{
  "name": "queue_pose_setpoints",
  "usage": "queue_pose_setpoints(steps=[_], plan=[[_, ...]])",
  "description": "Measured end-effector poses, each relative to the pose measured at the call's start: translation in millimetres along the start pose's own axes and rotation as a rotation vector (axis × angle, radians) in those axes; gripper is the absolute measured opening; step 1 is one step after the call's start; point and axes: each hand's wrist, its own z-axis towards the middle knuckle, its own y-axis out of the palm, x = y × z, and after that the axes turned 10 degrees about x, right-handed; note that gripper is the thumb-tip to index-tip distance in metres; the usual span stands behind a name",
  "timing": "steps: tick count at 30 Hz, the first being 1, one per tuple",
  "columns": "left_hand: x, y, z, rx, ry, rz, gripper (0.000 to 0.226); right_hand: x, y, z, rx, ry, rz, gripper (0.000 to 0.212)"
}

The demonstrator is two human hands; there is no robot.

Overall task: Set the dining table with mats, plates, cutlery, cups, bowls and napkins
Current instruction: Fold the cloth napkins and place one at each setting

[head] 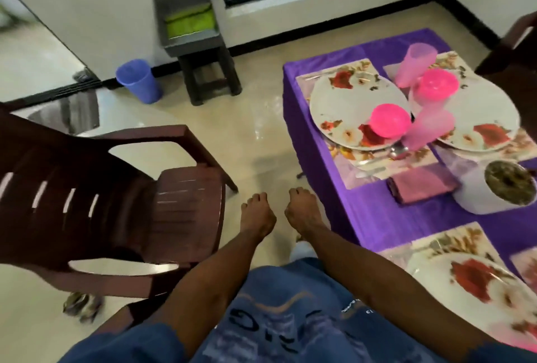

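The dining table at the right wears a purple cloth. On it lie floral mats, white flowered plates, upturned pink bowls, pale pink cups, cutlery and a folded purple napkin. Another flowered plate sits at the near right. My left hand and my right hand hang side by side over the floor, left of the table, fingers curled shut and holding nothing.
A dark brown plastic chair stands at the left, close to my left arm. A white pot with dark contents sits on the table. Farther back are a blue bin, a stool carrying a grey crate, and a window.
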Motion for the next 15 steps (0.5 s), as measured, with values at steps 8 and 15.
queue_pose_setpoints(steps=[8, 15], plan=[[-36.3, -26.4, 138.6, -0.021, -0.112, 0.040, 0.039, -26.4, 10.7, 160.6, -0.084, -0.080, 0.044, 0.029], [-21.9, -89.7, 290.9, 0.018, -0.170, -0.052, 0.039, -53.8, -25.1, 332.5, -0.085, -0.159, 0.051, 0.033]])
